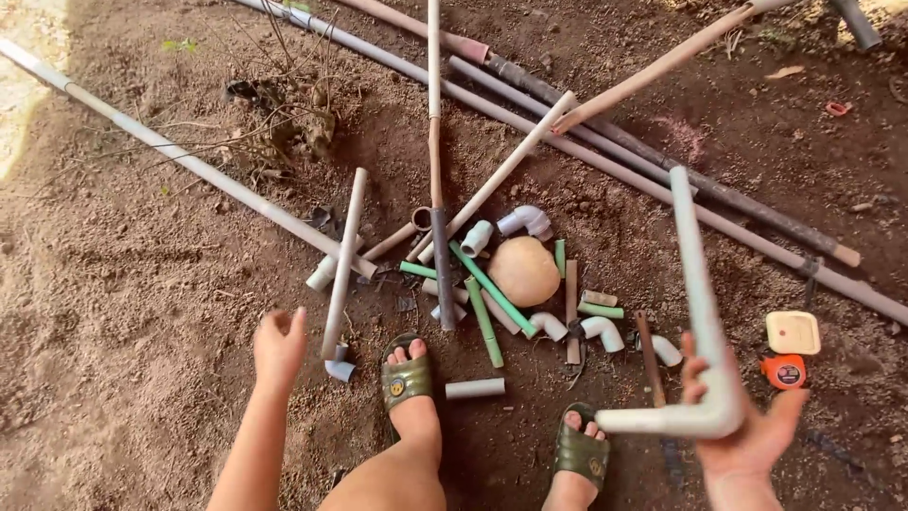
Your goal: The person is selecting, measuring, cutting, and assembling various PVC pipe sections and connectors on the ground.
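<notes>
Right hand [747, 431] is closed on the L-pipe [705, 312] at its elbow, long leg pointing away, short leg toward the feet; gripping at the bend keeps both legs balanced. Left hand [279, 345] is empty, fingers loosely curled, hovering just beside the white pipe [343, 260] lying on the dirt [113, 312]. Fittings pile [515, 284] sits ahead of the sandals [407, 378]. Tape measure [783, 371] lies just right of the L-pipe.

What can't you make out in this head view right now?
- Long pipes: far ends cut off by the top and side edges.
- Left hand: blurred; fingers unclear, seems empty.
- Right hand: palm hidden behind the L-shaped pipe.
- Tape measure: details too small.
</notes>
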